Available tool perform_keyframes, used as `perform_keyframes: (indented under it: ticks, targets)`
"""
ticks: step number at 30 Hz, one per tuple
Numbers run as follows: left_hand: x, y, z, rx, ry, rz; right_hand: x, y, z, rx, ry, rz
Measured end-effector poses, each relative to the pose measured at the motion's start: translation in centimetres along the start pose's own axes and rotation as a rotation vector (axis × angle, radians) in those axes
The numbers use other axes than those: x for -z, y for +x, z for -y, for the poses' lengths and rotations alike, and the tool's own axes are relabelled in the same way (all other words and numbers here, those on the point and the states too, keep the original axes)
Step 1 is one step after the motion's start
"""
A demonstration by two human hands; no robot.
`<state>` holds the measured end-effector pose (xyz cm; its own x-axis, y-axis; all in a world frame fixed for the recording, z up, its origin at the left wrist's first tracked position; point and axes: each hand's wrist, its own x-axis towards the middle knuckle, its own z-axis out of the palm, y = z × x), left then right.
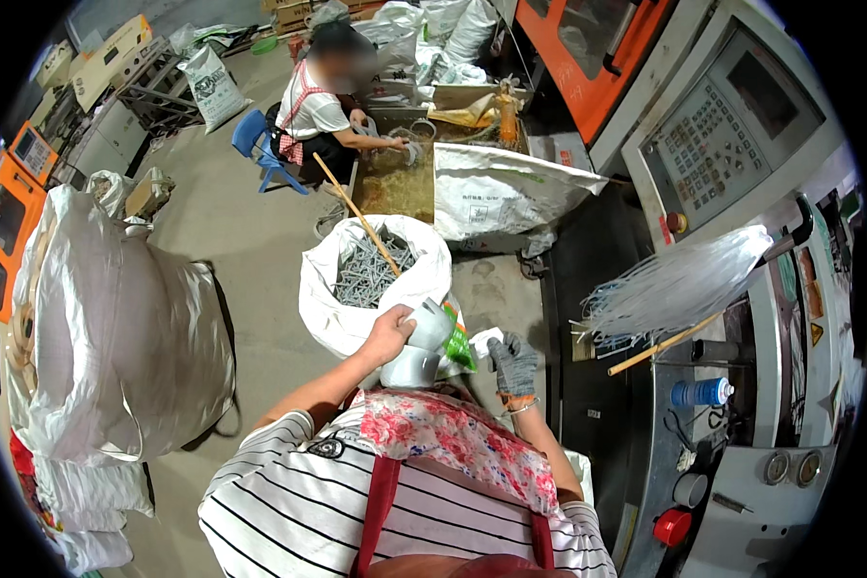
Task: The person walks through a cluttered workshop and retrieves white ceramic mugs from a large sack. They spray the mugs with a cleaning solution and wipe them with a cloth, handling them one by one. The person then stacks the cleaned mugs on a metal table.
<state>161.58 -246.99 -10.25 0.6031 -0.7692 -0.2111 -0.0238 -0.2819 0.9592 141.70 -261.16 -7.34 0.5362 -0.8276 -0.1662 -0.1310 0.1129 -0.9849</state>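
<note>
My left hand (392, 334), bare, is closed on a pale grey plastic pipe fitting (431, 326) in front of my apron. Just below it is another rounded grey section (409, 369); whether the two are one piece cannot be told. To the right, my right hand (515, 366) wears a grey knitted glove with an orange cuff. Its fingers are bent together beside a small white scrap (486, 341), and what they grip is unclear. Beyond my hands stands a white woven sack (332, 323) holding many thin grey plastic pieces (371, 275), with a wooden stick (361, 220) leaning out of it.
A seated person (318, 116) handles grey parts over a water tank (390, 188). A bulky white sack (130, 337) stands left. On the right are a machine control panel (727, 111), a bundle of white strands (684, 284), a blue can (700, 392) and a red lid (671, 527).
</note>
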Motion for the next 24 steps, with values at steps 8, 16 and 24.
perform_keyframes:
  ticks: [8, 16, 24]
  targets:
    - [0.0, -0.1, -1.8, -0.043, 0.030, -0.024, 1.8, 0.8, -2.3, 0.148, 0.131, -0.221]
    - [5.9, 4.9, -1.3, -0.109, -0.118, -0.386, 3.1, 1.6, 2.2, 0.100, 0.203, -0.433]
    - [19.7, 7.0, -14.2, -0.608, -0.161, -0.747, 4.4, 2.0, 10.1, 0.496, -0.038, -0.401]
